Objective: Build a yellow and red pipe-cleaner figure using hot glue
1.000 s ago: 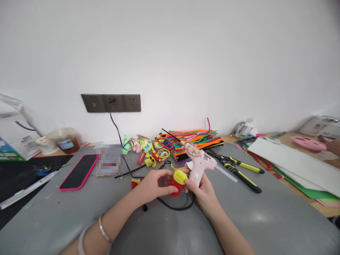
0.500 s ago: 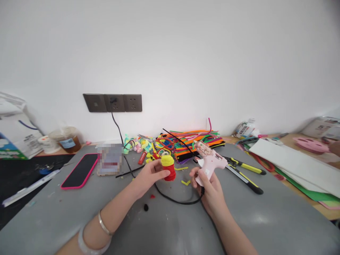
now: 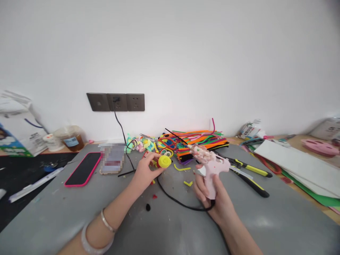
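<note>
My left hand (image 3: 145,173) pinches a small coiled pipe-cleaner piece (image 3: 164,162), yellow on top and red underneath, just above the grey table (image 3: 79,212). My right hand (image 3: 215,196) grips the handle of a pink glue gun (image 3: 209,164), its nozzle pointing up and left toward the coil with a gap between them. The gun's black cord (image 3: 180,202) loops across the table between my hands and runs up to a wall socket (image 3: 116,102). Small yellow (image 3: 188,183) and red scraps (image 3: 154,196) lie under the coil.
A heap of coloured pipe cleaners (image 3: 196,140) and small finished pieces (image 3: 140,144) lie at the back. Yellow-handled cutters (image 3: 249,173) rest to the right, near white and green sheets (image 3: 297,164). A pink-cased phone (image 3: 83,169) and a cup (image 3: 69,137) are at the left.
My hands have moved apart: the left carried the coil up and away and turned it so its yellow face shows, while the right drew the glue gun back to the right.
</note>
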